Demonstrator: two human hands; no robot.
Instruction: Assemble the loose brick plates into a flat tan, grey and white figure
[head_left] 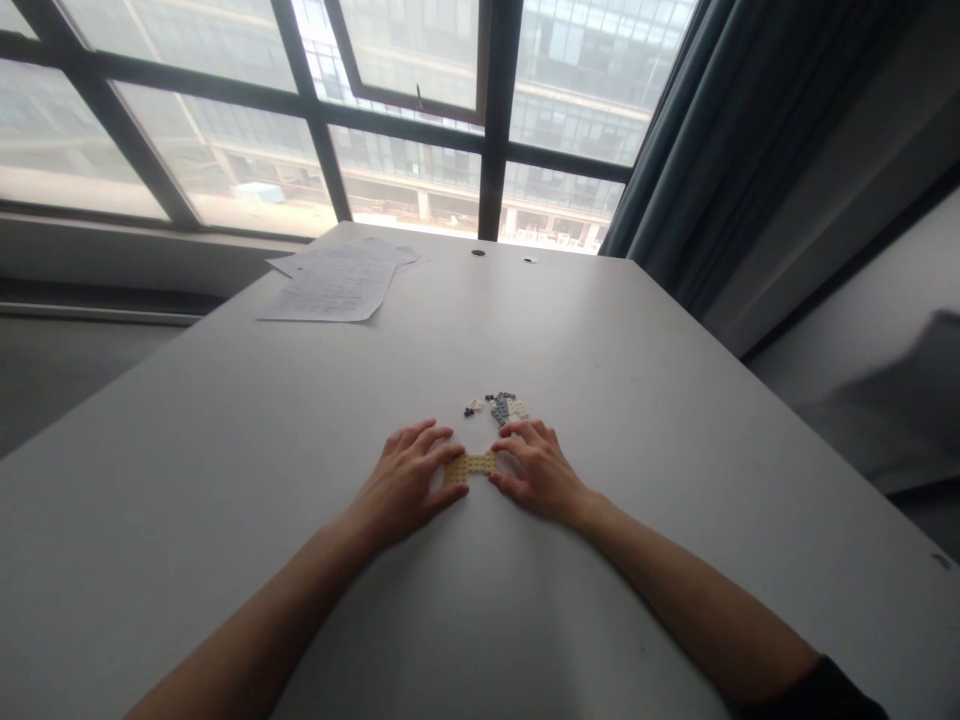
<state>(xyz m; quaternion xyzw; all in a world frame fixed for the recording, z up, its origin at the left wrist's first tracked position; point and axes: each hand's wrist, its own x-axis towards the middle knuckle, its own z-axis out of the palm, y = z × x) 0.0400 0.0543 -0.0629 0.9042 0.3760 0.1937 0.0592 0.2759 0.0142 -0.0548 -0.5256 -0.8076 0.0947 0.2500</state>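
Two hands on one yellow studded piece (478, 464), lying flat on the white table (637, 400) right between the fingertips. Looks like hard plastic building-brick stuff, so I'd guess it's next to no weight and properly stiff, no squish at all. Probably a bit smooth along the sides, though the studs should give some bite. The weak spot, if you ask me, is the skinny middle stretch; bend it there and a joint could pop. I'd take hold by the outer ends, fingertips on the edges, which is pretty much how it's held now.

As for the pose: the left hand (405, 478) has a narrow grip on the broad end, thumb along the near edge and index finger on the far edge. The right hand (541, 474) does the mirror image at the other end, thumb near, index far, gap just as narrow. How hard either one squeezes, can't tell. Both hands are backs-up with the fingers curved inward, and the forearms angle in from either side, a dark sleeve (821, 690) on the right one.

Just beyond the right fingertips sits a small pile of grey and white loose pieces (500, 409). Some paper sheets (337, 290) lie well past the left fingers.
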